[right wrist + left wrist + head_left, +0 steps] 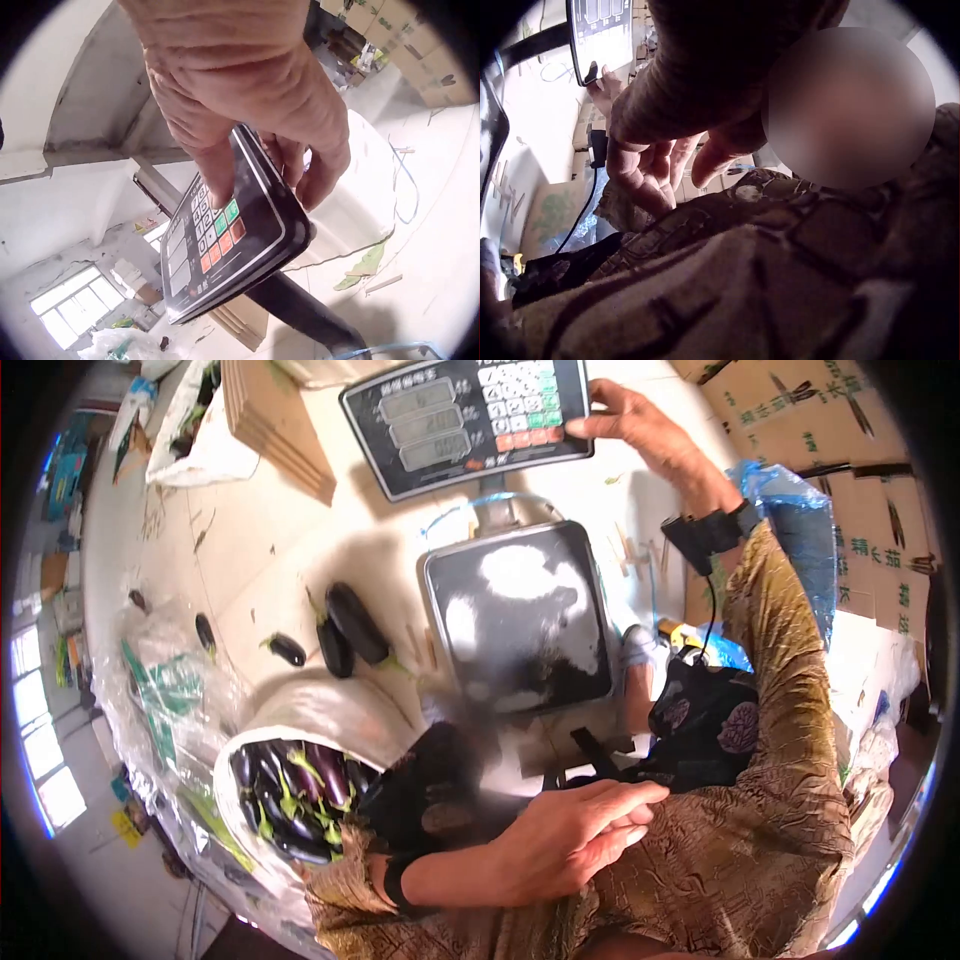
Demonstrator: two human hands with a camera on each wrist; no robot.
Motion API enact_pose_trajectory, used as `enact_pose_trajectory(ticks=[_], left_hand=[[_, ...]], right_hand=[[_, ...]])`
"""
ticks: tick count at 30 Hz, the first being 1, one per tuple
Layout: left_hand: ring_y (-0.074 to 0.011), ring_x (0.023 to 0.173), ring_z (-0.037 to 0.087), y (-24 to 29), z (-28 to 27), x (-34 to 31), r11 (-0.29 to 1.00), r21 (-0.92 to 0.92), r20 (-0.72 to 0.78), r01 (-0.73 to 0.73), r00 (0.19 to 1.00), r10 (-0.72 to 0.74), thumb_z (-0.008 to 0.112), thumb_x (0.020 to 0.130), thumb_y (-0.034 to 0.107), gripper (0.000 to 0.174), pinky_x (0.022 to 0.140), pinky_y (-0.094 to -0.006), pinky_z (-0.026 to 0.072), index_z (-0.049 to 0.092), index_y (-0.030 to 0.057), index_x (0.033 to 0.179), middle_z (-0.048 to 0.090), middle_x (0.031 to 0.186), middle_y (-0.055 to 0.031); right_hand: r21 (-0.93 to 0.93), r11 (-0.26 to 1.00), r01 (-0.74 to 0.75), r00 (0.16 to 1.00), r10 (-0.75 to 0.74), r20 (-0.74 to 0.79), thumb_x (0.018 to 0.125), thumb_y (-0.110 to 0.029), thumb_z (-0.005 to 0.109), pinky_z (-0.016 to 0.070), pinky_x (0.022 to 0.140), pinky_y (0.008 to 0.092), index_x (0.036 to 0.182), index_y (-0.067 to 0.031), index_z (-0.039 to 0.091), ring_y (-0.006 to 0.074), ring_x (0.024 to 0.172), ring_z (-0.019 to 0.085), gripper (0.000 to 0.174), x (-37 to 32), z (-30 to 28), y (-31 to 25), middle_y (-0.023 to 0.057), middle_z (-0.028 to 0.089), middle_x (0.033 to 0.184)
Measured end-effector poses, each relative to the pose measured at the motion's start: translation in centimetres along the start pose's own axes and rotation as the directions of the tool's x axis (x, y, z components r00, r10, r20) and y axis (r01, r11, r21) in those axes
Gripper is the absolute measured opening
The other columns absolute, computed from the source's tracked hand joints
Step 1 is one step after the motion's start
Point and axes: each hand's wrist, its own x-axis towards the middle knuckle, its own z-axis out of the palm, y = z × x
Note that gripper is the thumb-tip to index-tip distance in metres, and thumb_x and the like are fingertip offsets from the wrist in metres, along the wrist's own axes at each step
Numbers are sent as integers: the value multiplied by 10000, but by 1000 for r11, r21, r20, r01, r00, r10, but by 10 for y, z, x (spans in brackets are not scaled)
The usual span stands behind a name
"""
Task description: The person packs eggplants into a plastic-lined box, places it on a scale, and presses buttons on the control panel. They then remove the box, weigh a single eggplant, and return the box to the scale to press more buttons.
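My right hand (648, 435) grips the right edge of the display head (465, 458) of an electronic scale. In the right wrist view its thumb lies on the keypad (214, 225), and the other fingers go behind the head. Below the head, the scale's dark metal platform (520, 625) carries no goods and shows bright glare. My left hand (555, 850) hovers before the patterned clothing at my lap, fingers loosely curled around nothing. To the left of the platform stands a white sack (330, 710) full of eggplants (290, 800).
Several loose eggplants (355, 625) lie on the floor left of the platform. Clear plastic wrapping (165, 690) spreads beyond the sack. Flat cardboard (275, 430) stands at the back left, printed cartons (870, 550) at the right. A post (495, 510) joins head and platform.
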Motion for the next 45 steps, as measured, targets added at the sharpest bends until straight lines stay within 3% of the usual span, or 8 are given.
enact_pose_trajectory(ticks=[2,13,26,31,34,39,43,45], left_hand=[[-267,934,677,-2,1,0,998,-63,-50,30,998,-33,593,920,79,423,775,-357,553,486,70,1329,670,1054,-125],[-236,989,668,1,-1,-1,996,-67,20,60,998,-59,568,941,73,434,860,-335,546,453,67,1360,648,1120,-127],[-254,936,673,-3,3,-1,996,-91,-43,-12,999,8,571,930,43,413,798,-343,541,467,40,1330,661,1058,-136],[-204,1056,649,3,-5,-4,991,-76,23,112,994,-110,563,951,108,428,929,-317,504,471,59,1366,659,1147,-120],[-198,1016,663,3,-5,-9,994,-20,8,111,994,-110,557,946,93,428,890,-315,522,475,67,1365,668,1124,-110],[-218,994,670,-10,-8,-17,999,-38,-22,18,1000,-19,604,923,104,423,862,-316,537,507,46,1330,676,1101,-110],[-197,971,658,-28,-56,-29,978,209,-258,8,965,47,621,918,80,340,854,-302,521,574,14,1248,683,1059,-120],[-162,969,638,-21,-89,-30,957,-54,-366,285,886,-284,587,936,108,355,869,-301,507,549,-16,1266,680,1043,-102]], right_hand=[[-62,997,-52,998,50,-35,754,-293,778,329,1095,473,1294,-5,529,302,1194,550,660,2,1,5,161,632,1177],[-192,980,-58,969,10,-246,669,-326,863,564,702,331,1164,125,532,263,786,684,748,13,17,5,255,654,932],[-152,974,-166,950,117,-289,689,-284,830,545,712,325,1153,92,538,238,775,673,664,10,24,-13,200,669,892],[56,998,14,975,-1,-223,692,-473,804,479,921,391,1319,90,410,266,1083,585,930,-2,23,6,241,595,1085],[185,951,-249,969,244,47,846,-468,668,360,1048,392,1319,-3,458,265,1213,487,695,-29,8,23,141,528,1252],[448,758,-474,860,509,48,841,-533,673,352,1059,424,1330,-17,454,274,1252,463,744,-89,31,108,153,478,1347],[-25,711,-703,695,693,189,771,-544,753,494,890,423,1271,63,484,291,1121,540,831,-135,55,168,205,519,1248],[-234,647,-725,616,762,199,712,-506,824,545,701,400,1118,126,565,268,889,616,795,-140,76,209,195,620,1019]])
